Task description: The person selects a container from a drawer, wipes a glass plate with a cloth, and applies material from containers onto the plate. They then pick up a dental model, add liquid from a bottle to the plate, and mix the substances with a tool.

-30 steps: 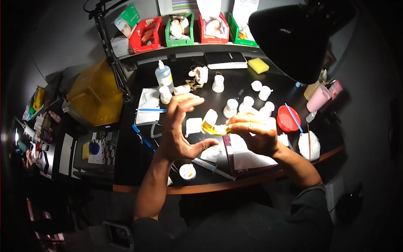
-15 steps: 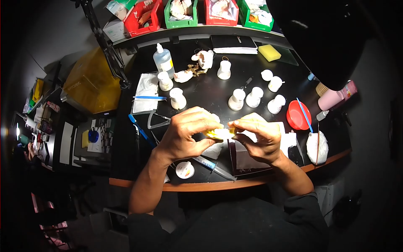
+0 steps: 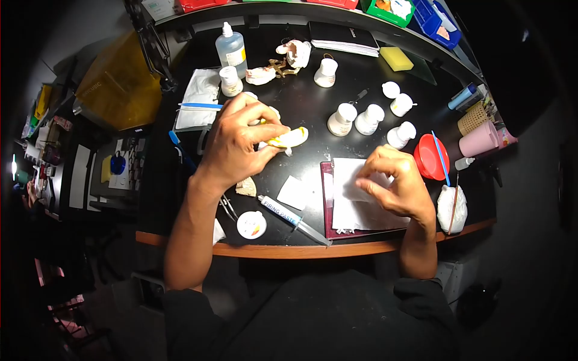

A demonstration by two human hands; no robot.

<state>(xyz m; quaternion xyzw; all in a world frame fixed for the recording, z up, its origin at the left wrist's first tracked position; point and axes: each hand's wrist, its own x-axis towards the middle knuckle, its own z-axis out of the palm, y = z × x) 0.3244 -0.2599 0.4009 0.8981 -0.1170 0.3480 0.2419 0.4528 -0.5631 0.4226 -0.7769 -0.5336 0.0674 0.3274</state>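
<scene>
My left hand (image 3: pixel 238 138) grips a yellow-and-white piece (image 3: pixel 288 138) that looks like a dental model, pinched between thumb and fingers above the black table. Apart from it, my right hand (image 3: pixel 394 183) hovers over a white sheet (image 3: pixel 352 210) on a dark red pad (image 3: pixel 328 204). Its fingers are curled in towards the thumb; whether something small is between them I cannot make out. Between the hands lie a small white paper (image 3: pixel 292 192) and a syringe labelled firing paste (image 3: pixel 292 218). A round white jar (image 3: pixel 251 225) stands below my left wrist.
Several white bottles stand behind my hands, one here (image 3: pixel 342 120). A red bowl (image 3: pixel 432 157) with a blue-handled tool and a wad of white tissue (image 3: pixel 451 210) sit at right. Further back are a clear bottle (image 3: pixel 232 51), plaster models (image 3: pixel 295 54) and a yellow sponge (image 3: pixel 396 59).
My hands have come apart. The left has moved up and left with the yellow-and-white piece; the right has let go of it and drawn right over the white sheet. The view has shifted.
</scene>
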